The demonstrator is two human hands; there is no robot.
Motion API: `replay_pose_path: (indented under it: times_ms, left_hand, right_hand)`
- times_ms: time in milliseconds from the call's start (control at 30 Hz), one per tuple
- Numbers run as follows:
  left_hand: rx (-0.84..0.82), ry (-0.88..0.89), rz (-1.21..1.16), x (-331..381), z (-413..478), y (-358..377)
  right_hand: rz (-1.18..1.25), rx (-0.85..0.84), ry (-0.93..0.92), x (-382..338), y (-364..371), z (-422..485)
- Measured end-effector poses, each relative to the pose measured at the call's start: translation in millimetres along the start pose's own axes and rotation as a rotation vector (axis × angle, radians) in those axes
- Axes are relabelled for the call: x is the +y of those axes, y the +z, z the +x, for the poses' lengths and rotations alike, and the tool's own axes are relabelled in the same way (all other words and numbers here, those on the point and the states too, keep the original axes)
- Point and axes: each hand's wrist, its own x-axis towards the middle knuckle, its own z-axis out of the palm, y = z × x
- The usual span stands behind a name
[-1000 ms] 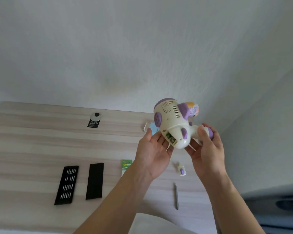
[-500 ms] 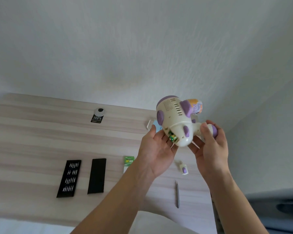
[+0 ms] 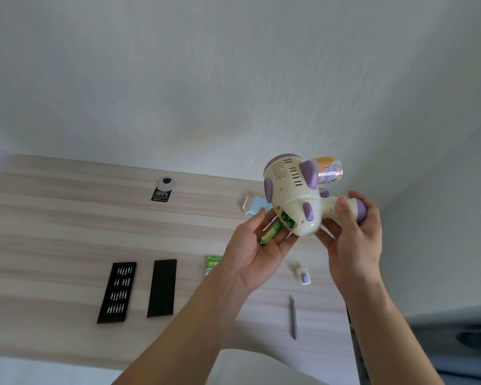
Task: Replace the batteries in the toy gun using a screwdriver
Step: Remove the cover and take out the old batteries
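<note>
We are seeing soft, even, diffuse light falling over the bench [image 3: 53, 232], leaving only faint shadows on it. The wall [image 3: 233, 65] above the bench is looking grey and mottled. Beyond the bench's right end the scene is darkening, and the bench's edges are bowing with wide-angle distortion.

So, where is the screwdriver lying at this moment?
In the head view the screwdriver lies on the table, towards its right front corner, just on the near side of the small white-and-purple cover.
</note>
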Motion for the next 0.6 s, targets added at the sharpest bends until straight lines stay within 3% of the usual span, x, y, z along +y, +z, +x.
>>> replay_pose_path:
  times_ms: [233,400,600]
  left_hand:
    - [0.080,-0.014,0.018,4,-2,-2]
    - [0.111,-0.002,0.038,4,0,2]
    - [0.121,0.006,0.012,6,1,0]
  right_hand:
    - [0.118,0.007,0.054,-2,2,-6]
    - [-0.023,-0.048,-0.012,6,7,-12]
    - [-0.021,-0.043,-0.004,5,6,-12]
